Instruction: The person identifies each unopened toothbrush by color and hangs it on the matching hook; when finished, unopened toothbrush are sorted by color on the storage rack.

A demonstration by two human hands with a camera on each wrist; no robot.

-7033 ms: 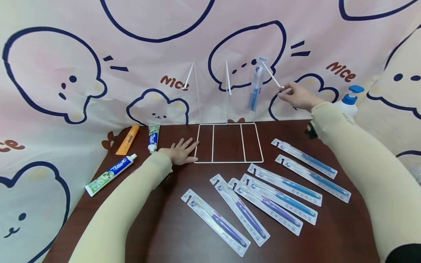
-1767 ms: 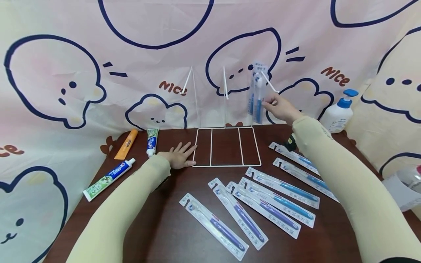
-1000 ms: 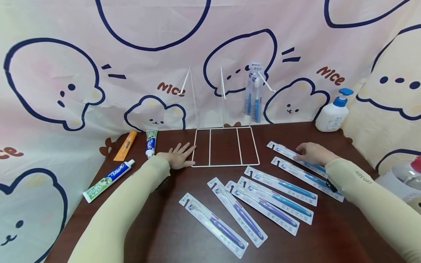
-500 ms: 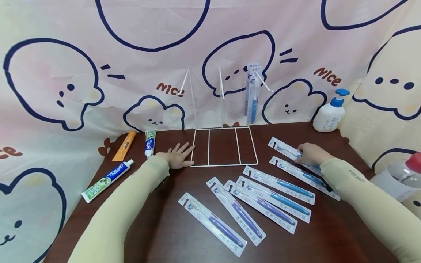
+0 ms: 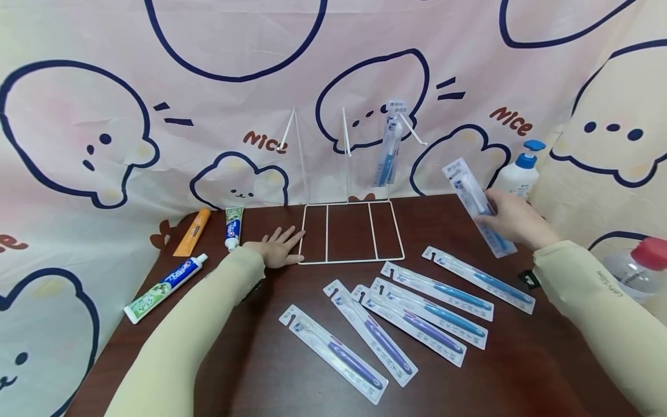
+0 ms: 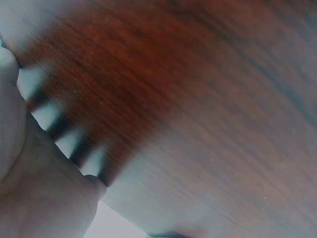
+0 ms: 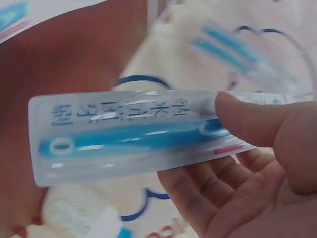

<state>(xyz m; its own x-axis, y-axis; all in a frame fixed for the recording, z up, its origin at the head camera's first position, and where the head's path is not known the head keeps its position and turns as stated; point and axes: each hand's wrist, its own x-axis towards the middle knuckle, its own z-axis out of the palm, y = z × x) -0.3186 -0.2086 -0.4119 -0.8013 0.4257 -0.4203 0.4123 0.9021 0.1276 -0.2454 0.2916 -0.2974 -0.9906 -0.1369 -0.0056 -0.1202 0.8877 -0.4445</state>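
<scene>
My right hand [image 5: 513,219] pinches a packaged blue toothbrush [image 7: 133,141] between thumb and fingers. In the head view it is raised at a slant over the table's right side, near the pump bottle. My left hand [image 5: 278,248] lies flat with spread fingers at the left edge of a white wire rack [image 5: 350,262]. Three hooks stick out from the rack's upright part; on the right hook [image 5: 414,130] hang two packaged toothbrushes [image 5: 388,153], one overlapping the other. The middle hook [image 5: 346,136] and left hook [image 5: 286,130] carry nothing.
Several packaged toothbrushes, blue [image 5: 479,280] and purple [image 5: 333,354], lie front and right. Toothpaste tubes [image 5: 165,288] [image 5: 233,227] and an orange tube [image 5: 191,233] lie left. A pump bottle [image 5: 516,179] and a red-lidded container [image 5: 633,269] stand right. A printed cloth [image 5: 234,35] hangs behind.
My right hand left the hook, reached down to the rearmost toothbrush on the right and lifted it off the table. A second toothbrush now hangs on the right hook. My left hand stayed put.
</scene>
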